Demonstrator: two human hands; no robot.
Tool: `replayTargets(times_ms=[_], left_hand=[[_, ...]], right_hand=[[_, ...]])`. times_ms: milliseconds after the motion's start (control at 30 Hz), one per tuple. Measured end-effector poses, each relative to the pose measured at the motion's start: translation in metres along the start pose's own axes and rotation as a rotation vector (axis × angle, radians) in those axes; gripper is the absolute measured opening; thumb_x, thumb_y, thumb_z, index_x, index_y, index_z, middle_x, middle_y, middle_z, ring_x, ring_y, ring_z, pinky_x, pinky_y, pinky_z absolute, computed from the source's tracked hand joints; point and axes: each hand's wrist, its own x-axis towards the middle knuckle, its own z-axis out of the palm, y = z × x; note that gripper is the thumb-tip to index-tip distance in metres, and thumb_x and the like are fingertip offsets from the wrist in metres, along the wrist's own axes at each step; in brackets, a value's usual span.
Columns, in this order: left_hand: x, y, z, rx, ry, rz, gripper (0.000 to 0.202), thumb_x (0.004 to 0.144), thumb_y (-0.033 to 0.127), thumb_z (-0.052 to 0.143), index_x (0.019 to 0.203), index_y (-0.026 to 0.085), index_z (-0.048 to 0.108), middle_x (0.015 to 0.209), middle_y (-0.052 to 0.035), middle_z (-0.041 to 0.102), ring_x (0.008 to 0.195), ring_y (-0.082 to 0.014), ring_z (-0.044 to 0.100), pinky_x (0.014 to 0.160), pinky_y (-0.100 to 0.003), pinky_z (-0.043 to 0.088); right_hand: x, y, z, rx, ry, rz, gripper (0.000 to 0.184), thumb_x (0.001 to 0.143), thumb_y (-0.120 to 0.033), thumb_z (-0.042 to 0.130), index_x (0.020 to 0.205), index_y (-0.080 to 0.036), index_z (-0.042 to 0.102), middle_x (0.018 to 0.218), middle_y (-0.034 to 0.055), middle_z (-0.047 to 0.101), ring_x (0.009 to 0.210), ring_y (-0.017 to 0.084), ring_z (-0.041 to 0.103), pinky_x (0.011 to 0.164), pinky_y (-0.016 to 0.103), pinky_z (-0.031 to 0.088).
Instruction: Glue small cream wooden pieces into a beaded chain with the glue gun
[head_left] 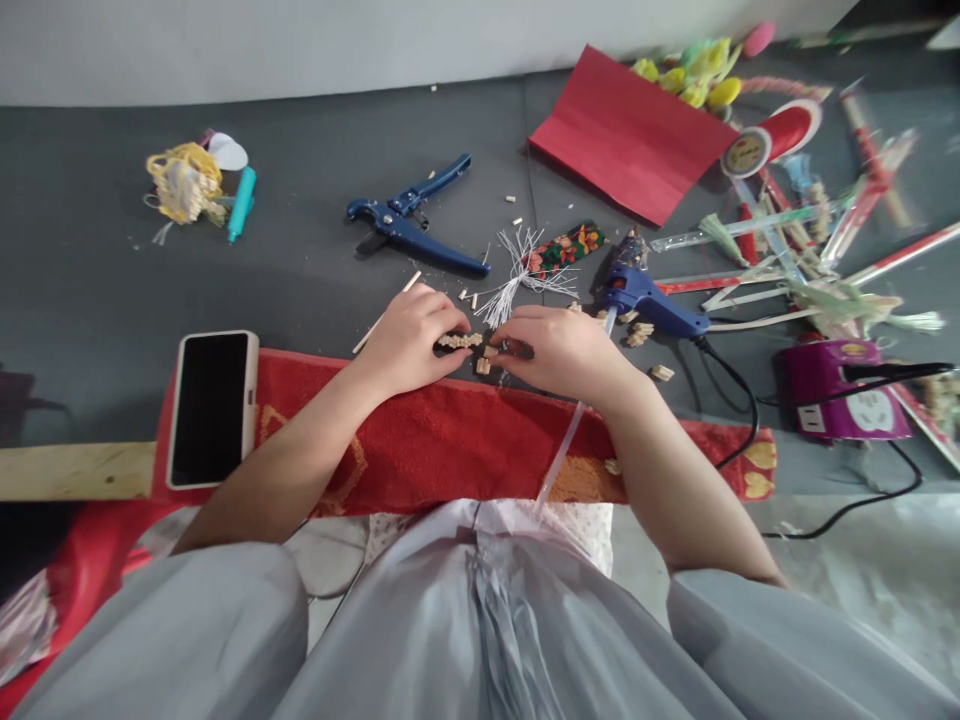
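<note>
Currently pinching a strip of cut wooden sticks (460,341) in the left hand (411,335), just beyond the red towel (450,440); curling the right hand (559,350) beside a small stick bundle (484,366), cannot tell whether gripping.

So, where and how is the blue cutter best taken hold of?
Probably by the two handles of the blue cutter, coming from the right of the picture: they spread open that way, so a palm could close around both, while its hooked head points left. Take care of the white strings near the lower handle's tip.
</note>
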Motion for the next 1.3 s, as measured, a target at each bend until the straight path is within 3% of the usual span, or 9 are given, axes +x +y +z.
replayTargets(times_ms=[133,200,333,500,700,1067,1300], left_hand=[[0.000,0.002,0.000,-0.003,-0.010,0.010,0.016,0.084,0.030,0.066,0.091,0.016,0.071,0.088,-0.0070,0.068,0.092,-0.0250,0.060,0.085,-0.042,0.051],[0.000,0.003,0.000,-0.007,-0.018,0.004,0.016,0.085,0.030,0.066,0.091,0.016,0.071,0.088,-0.0074,0.068,0.093,-0.0253,0.060,0.085,-0.042,0.050],[0.000,0.004,0.000,-0.010,-0.037,-0.010,0.016,0.086,0.030,0.065,0.091,0.016,0.071,0.089,-0.0075,0.069,0.093,-0.0245,0.059,0.085,-0.040,0.050],[-0.001,0.003,0.002,-0.033,-0.007,0.007,0.015,0.087,0.031,0.064,0.091,0.017,0.069,0.089,-0.0057,0.069,0.091,-0.0223,0.059,0.083,-0.037,0.049],[-0.001,0.003,0.002,-0.024,-0.028,-0.004,0.017,0.090,0.032,0.060,0.091,0.017,0.069,0.091,-0.0055,0.069,0.091,-0.0218,0.058,0.084,-0.037,0.047],[-0.001,0.003,0.003,-0.017,-0.021,0.018,0.017,0.090,0.032,0.060,0.090,0.017,0.068,0.090,-0.0053,0.069,0.090,-0.0220,0.058,0.083,-0.037,0.048],[-0.002,0.003,0.003,-0.010,-0.015,0.022,0.017,0.089,0.032,0.062,0.092,0.017,0.068,0.090,-0.0051,0.068,0.092,-0.0226,0.059,0.085,-0.038,0.049]], right_hand=[[0.002,-0.001,0.002,-0.012,-0.042,0.016,0.014,0.085,-0.021,0.062,0.088,-0.019,0.075,0.085,0.0049,0.071,0.074,0.017,0.062,0.059,0.028,0.036],[0.002,0.000,0.001,0.058,-0.004,0.004,0.013,0.083,-0.019,0.061,0.085,-0.018,0.074,0.081,0.0051,0.069,0.072,0.016,0.060,0.061,0.028,0.039],[0.003,0.004,-0.006,0.429,0.113,-0.042,0.009,0.081,-0.024,0.066,0.084,-0.017,0.071,0.076,0.0027,0.067,0.066,0.012,0.057,0.063,0.025,0.046],[0.003,0.012,-0.010,0.958,0.150,-0.009,0.023,0.082,-0.036,0.076,0.089,-0.015,0.070,0.087,0.0052,0.071,0.077,0.013,0.065,0.070,0.026,0.054],[0.003,0.016,-0.007,1.251,0.168,-0.090,0.017,0.079,-0.027,0.081,0.090,-0.016,0.074,0.083,0.0019,0.071,0.075,0.009,0.066,0.067,0.020,0.056],[0.003,0.012,-0.008,1.217,0.207,-0.130,0.015,0.074,-0.019,0.083,0.086,-0.017,0.074,0.083,0.0019,0.074,0.078,0.011,0.071,0.071,0.023,0.060],[0.000,0.007,-0.006,0.800,0.307,-0.053,0.008,0.075,-0.016,0.072,0.082,-0.018,0.069,0.077,0.0005,0.070,0.067,0.011,0.066,0.064,0.024,0.057]])
